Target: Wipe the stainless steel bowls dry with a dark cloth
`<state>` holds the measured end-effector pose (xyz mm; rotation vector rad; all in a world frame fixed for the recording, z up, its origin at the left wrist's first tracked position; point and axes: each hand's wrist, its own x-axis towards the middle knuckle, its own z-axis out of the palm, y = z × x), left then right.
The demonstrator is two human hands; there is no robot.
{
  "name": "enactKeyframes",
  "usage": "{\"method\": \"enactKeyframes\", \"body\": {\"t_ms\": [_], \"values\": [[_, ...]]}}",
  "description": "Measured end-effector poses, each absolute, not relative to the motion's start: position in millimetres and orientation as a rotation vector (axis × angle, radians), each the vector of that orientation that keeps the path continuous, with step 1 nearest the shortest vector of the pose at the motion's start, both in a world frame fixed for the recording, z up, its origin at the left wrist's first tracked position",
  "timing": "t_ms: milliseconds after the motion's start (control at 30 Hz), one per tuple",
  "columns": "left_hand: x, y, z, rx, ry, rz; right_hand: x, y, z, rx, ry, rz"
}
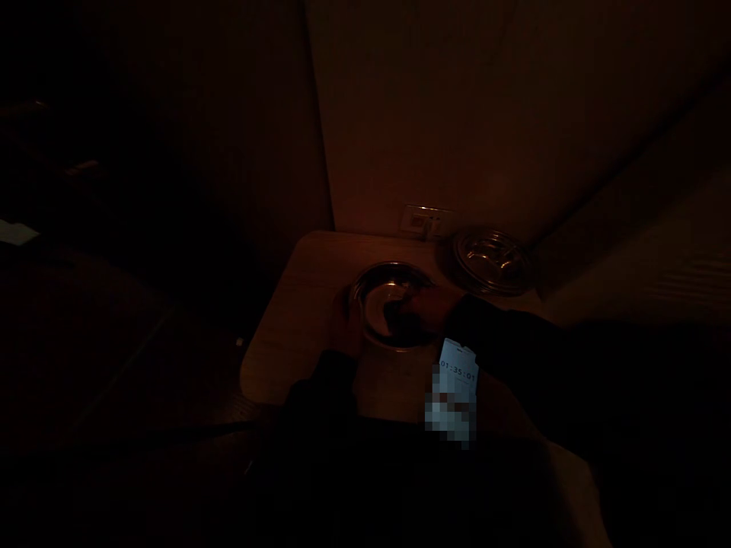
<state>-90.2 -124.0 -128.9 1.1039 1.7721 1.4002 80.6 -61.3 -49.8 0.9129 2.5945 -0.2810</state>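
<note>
In very dim light a round, shiny metal bowl (374, 297) stands on a small wooden table (302, 297). My left hand (346, 326) grips the bowl at its left rim. My right hand (431, 306) reaches over the right rim into the bowl, with its fingers closed. Beneath these fingers is a dark patch; whether it is a cloth or shadow is too dark to tell.
Behind on the right lies a divided metal tray (488, 262), near a wall socket (428, 219) with a plug in it. A lit phone screen (458, 371) showing a timer is close to my right forearm. Wall panels rise behind the table.
</note>
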Motion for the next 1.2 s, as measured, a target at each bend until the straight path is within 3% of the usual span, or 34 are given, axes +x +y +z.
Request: {"method": "enactKeyframes", "body": {"t_ms": [167, 433, 867, 1200], "values": [[-87.5, -124.5, -128.4, 1.124, 1.755, 1.381, 59.8, -75.6, -57.4, 0.856, 2.716, -0.330], [-87.3, -126.6, -125.3, 1.118, 1.773, 1.396, 28.6, -58.5, -71.0, 1.210, 2.742, -0.216], [-88.0, -126.2, -127.3, 1.054, 1.829, 1.458, 73.5, -60.6, -58.8, 0.778, 2.660, -0.466], [-88.9, -126.0, -129.3, 0.992, 1.790, 1.554, 28.4, -61.6, -71.3, 1.077, 2.776, -0.354]]}}
